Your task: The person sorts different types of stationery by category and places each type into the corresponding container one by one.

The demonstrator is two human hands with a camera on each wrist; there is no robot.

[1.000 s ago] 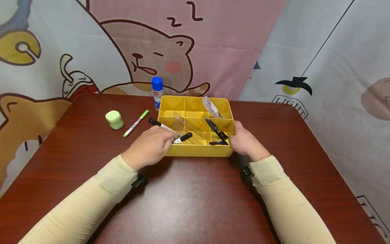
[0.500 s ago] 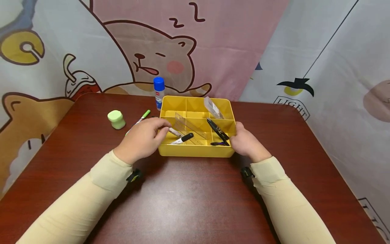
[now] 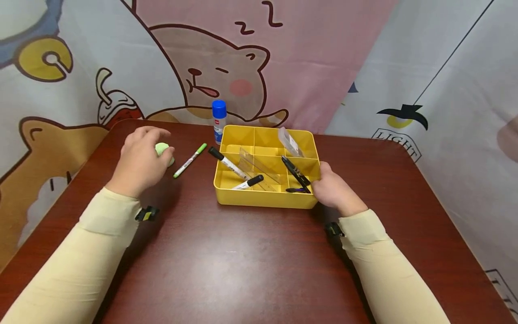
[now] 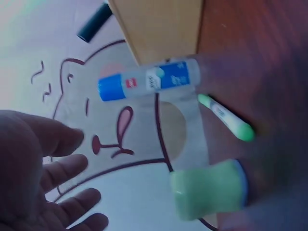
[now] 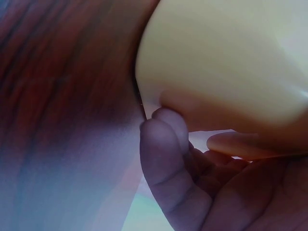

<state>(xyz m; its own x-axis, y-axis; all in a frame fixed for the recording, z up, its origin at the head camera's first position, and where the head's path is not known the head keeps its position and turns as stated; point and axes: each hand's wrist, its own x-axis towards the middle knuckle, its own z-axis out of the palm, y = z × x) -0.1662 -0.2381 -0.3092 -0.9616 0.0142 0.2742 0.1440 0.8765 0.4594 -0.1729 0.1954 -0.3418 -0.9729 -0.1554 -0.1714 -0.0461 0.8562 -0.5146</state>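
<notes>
My left hand (image 3: 139,161) reaches over a pale green waisted block (image 3: 163,151), partly hiding it in the head view. Its fingers are spread and bent; in the left wrist view the block (image 4: 207,189) lies apart from them, with a bluish edge. To the right stands a yellow divided box (image 3: 267,198). My right hand (image 3: 335,188) holds the box by its right side, bent fingers (image 5: 163,144) against the outer wall. Inside the box lie two black-capped markers (image 3: 232,167), clear rulers (image 3: 259,165), black pens (image 3: 295,172) and a clear plastic case (image 3: 289,142).
A green-capped marker (image 3: 190,160) lies between the block and the box. Behind the box's left corner stands a clear tube with a blue cap (image 3: 219,109) and blue label. A patterned cloth (image 3: 307,67) hangs along the back edge of the dark red table (image 3: 226,270).
My left hand has left the black-capped marker at the box's left end and moved left, over the green-capped marker, to the pale green block. My right hand stays at the box.
</notes>
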